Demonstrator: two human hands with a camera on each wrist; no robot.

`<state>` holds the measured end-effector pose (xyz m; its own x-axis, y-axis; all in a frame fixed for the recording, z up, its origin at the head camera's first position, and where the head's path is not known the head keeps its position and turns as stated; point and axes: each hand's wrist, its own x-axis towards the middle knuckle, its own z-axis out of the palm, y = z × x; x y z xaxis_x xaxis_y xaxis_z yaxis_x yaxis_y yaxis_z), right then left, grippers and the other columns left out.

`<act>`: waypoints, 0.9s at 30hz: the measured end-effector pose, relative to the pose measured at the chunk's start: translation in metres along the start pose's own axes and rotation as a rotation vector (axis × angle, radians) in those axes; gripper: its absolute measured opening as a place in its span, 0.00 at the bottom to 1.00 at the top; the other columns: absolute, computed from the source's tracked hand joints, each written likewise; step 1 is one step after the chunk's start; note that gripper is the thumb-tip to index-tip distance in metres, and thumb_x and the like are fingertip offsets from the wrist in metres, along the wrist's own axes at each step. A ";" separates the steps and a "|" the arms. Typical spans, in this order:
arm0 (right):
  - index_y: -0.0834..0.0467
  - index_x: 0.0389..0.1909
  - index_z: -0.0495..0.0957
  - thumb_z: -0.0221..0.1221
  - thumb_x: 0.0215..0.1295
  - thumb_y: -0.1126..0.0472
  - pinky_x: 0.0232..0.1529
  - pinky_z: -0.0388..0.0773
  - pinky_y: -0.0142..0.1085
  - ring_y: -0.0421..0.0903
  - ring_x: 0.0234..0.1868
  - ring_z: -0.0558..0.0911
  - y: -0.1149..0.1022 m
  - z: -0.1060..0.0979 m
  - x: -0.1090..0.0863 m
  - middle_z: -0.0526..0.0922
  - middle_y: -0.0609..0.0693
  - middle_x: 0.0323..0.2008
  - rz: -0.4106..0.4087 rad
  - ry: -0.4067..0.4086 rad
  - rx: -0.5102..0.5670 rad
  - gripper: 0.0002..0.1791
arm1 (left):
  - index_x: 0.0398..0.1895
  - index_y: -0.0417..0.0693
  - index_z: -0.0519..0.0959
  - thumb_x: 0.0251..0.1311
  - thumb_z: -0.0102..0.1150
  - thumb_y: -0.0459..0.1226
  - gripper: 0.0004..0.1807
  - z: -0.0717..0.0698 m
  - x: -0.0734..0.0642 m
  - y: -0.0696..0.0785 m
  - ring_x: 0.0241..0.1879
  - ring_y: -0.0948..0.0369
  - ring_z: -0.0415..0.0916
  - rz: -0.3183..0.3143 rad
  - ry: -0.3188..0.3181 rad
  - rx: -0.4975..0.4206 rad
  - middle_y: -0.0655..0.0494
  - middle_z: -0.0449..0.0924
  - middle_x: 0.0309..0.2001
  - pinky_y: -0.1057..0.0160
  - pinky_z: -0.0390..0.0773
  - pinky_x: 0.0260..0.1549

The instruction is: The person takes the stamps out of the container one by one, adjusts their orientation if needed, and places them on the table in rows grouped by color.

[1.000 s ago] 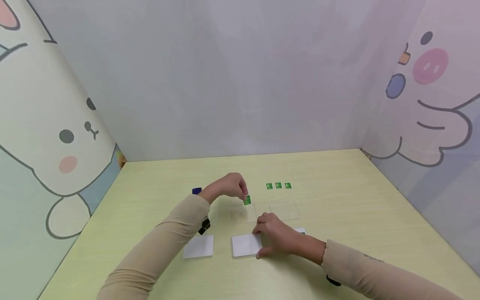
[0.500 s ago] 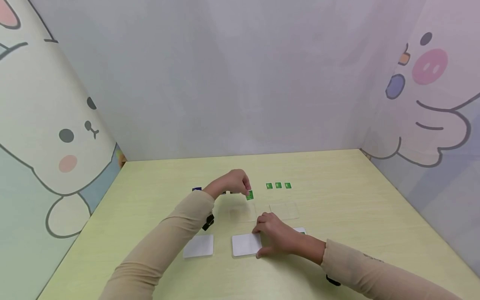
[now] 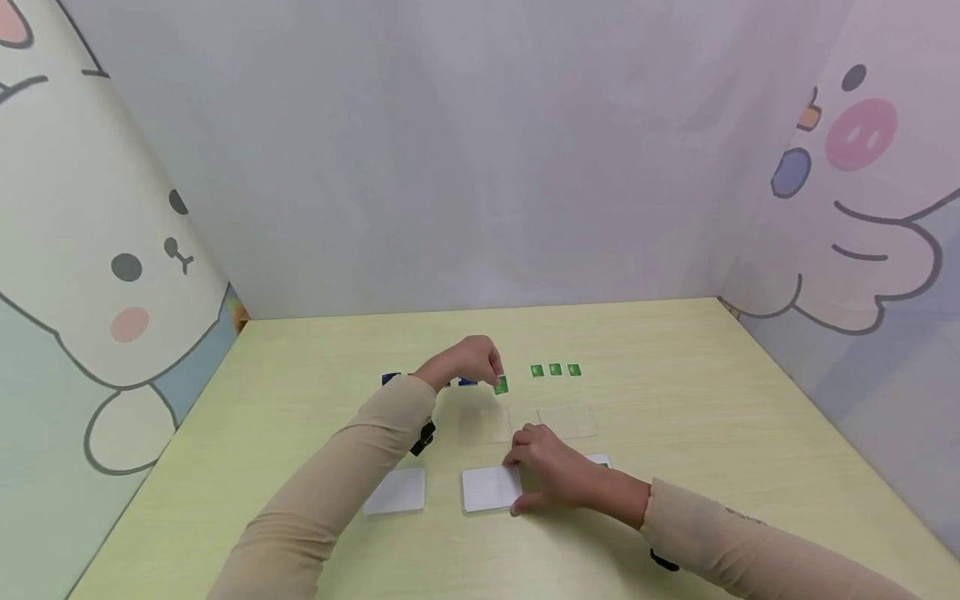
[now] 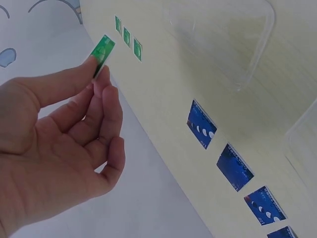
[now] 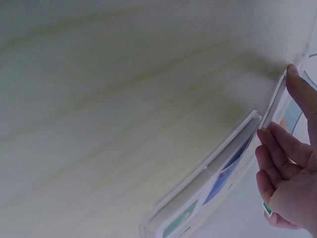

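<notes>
Between thumb and fingertips, my left hand (image 3: 474, 358) pinches a small green stamp (image 4: 103, 51), held above the table in the left wrist view. Just under that hand lies a row of dark blue stamps (image 4: 201, 124) with moon pictures. Three more green stamps (image 3: 555, 369) lie in a line to its right. My right hand (image 3: 551, 467) grips the right end of a flat clear box with a white inside (image 3: 491, 487), thumb at the near edge and fingers at the far edge. Behind this hand, a similar box (image 5: 181, 215) shows green and blue pieces inside.
Another white flat box (image 3: 395, 492) lies at the front left, partly behind the left sleeve. Clear plastic lids (image 3: 566, 421) lie in the table's middle. Patterned cloth walls stand around the pale wooden table (image 3: 675, 400) on the left, back and right.
My left hand has moved away from me and slightly right with the green stamp, from above the clear lid toward the stamp rows. The right hand keeps its grip in place.
</notes>
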<state>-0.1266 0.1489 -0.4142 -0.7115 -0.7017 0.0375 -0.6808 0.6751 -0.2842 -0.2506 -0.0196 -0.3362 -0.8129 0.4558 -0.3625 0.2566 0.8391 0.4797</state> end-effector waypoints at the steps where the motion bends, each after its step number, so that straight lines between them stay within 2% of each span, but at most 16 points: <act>1: 0.55 0.45 0.85 0.75 0.44 0.41 0.49 0.73 0.33 0.37 0.43 0.72 0.000 0.000 0.000 0.82 0.44 0.41 0.000 0.000 -0.003 0.30 | 0.38 0.42 0.84 0.61 0.64 0.35 0.06 0.001 0.001 0.000 0.33 0.62 0.71 -0.008 0.000 -0.003 0.53 0.81 0.36 0.67 0.74 0.36; 7: 0.55 0.45 0.85 0.75 0.44 0.41 0.50 0.73 0.33 0.37 0.43 0.72 0.000 0.000 0.000 0.82 0.44 0.41 -0.006 0.001 -0.011 0.30 | 0.40 0.42 0.84 0.61 0.64 0.35 0.07 0.002 0.011 -0.002 0.36 0.61 0.72 -0.032 0.006 0.000 0.50 0.83 0.41 0.63 0.77 0.43; 16: 0.55 0.45 0.85 0.75 0.44 0.41 0.51 0.73 0.33 0.37 0.43 0.72 -0.001 -0.003 0.001 0.82 0.44 0.42 0.009 -0.021 0.003 0.30 | 0.41 0.42 0.84 0.60 0.64 0.34 0.07 0.000 0.025 0.001 0.38 0.61 0.73 -0.023 0.025 0.030 0.50 0.84 0.44 0.61 0.77 0.48; 21: 0.55 0.46 0.84 0.75 0.45 0.41 0.50 0.74 0.33 0.37 0.43 0.72 -0.003 -0.004 0.002 0.82 0.44 0.42 0.020 -0.032 0.018 0.29 | 0.39 0.44 0.84 0.61 0.63 0.35 0.07 0.002 0.027 0.004 0.44 0.58 0.77 -0.022 0.040 0.092 0.51 0.85 0.44 0.50 0.70 0.63; 27: 0.55 0.45 0.84 0.75 0.44 0.41 0.50 0.73 0.33 0.37 0.43 0.72 -0.003 -0.005 0.002 0.82 0.44 0.42 0.021 -0.035 0.008 0.30 | 0.38 0.44 0.85 0.60 0.63 0.34 0.05 0.007 0.030 0.004 0.50 0.56 0.78 -0.022 0.046 0.133 0.53 0.86 0.44 0.47 0.63 0.68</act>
<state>-0.1268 0.1467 -0.4086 -0.7191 -0.6950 -0.0018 -0.6642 0.6879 -0.2926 -0.2698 -0.0004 -0.3505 -0.8414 0.4254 -0.3333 0.3029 0.8820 0.3611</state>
